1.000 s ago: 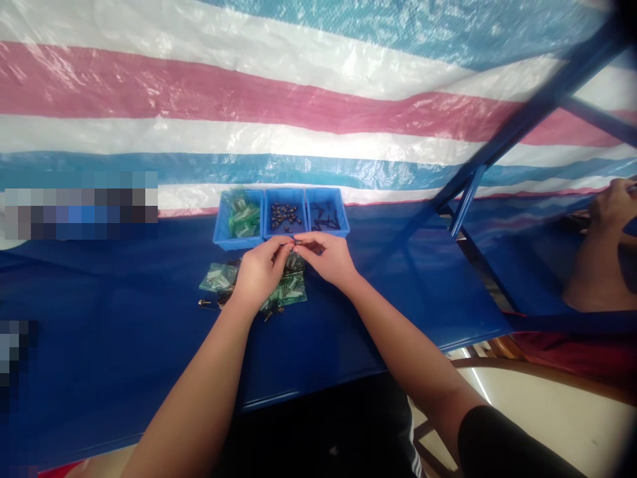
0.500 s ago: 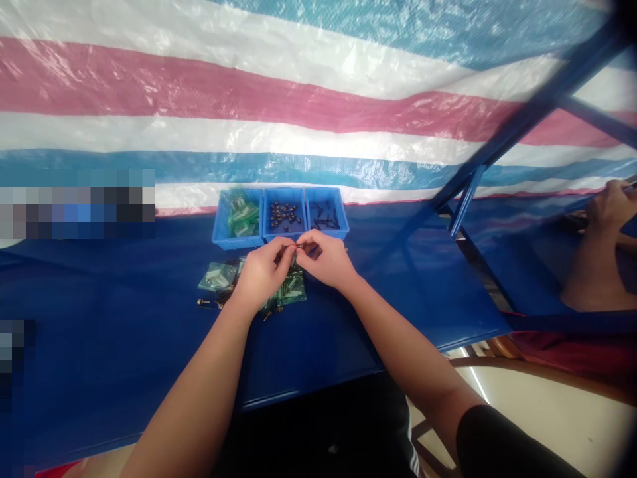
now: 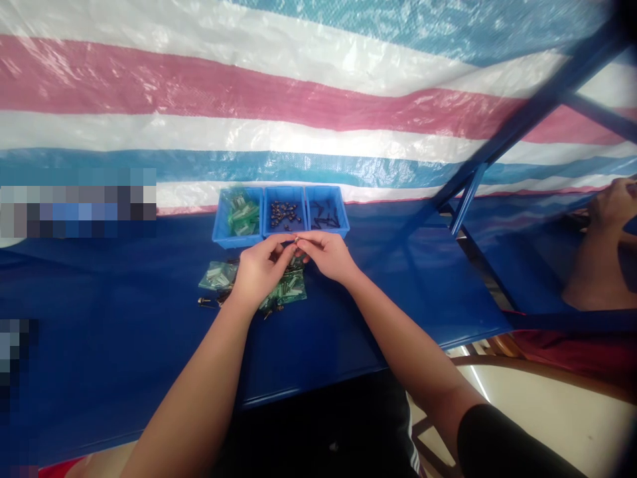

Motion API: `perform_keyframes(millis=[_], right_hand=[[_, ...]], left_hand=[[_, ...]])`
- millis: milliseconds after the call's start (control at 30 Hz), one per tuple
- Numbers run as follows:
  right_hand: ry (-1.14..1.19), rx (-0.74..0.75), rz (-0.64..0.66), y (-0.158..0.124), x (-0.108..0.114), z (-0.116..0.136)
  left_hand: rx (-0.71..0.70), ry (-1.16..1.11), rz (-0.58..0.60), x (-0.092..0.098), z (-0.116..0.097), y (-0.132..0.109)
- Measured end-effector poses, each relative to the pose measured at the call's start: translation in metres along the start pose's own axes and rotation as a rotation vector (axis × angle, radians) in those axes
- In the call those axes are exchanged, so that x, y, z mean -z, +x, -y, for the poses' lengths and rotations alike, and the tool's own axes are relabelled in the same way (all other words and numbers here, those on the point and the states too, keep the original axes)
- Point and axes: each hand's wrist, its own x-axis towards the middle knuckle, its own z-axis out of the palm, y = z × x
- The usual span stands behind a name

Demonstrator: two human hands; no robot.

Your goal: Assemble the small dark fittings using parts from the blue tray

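My left hand and my right hand meet fingertip to fingertip just in front of the blue bins. Between their pinched fingers is a small metal piece, mostly covered, so its kind is unclear. Under and around my left hand lie clear green-tinted plastic bags of small parts. Several loose screws and brass-coloured bits lie among them, and one screw-like part sits apart on the left.
Three blue bins stand in a row: bagged parts in the left bin, brass-coloured pieces in the middle bin, dark screws in the right bin. A blue metal frame rises at right. Another person's arm shows beyond it.
The fingers of my right hand have straightened and shifted slightly around the small metal piece. Both hands stay together in the same place, and the bins and bags have not moved.
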Motion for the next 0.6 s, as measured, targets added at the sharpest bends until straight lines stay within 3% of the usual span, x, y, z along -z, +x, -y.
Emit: perform_keyframes(millis=[233,600], right_hand=[[0.183,-0.048,0.107,-0.0002,0.0002,0.0043],[0.191,-0.044,0.085,-0.0004,0.0001,0.0043]], left_hand=[[-0.007,0.016,-0.005,0.0023,-0.0051,0.0007],[-0.02,0.046,-0.014,0.0022,-0.0067,0.001]])
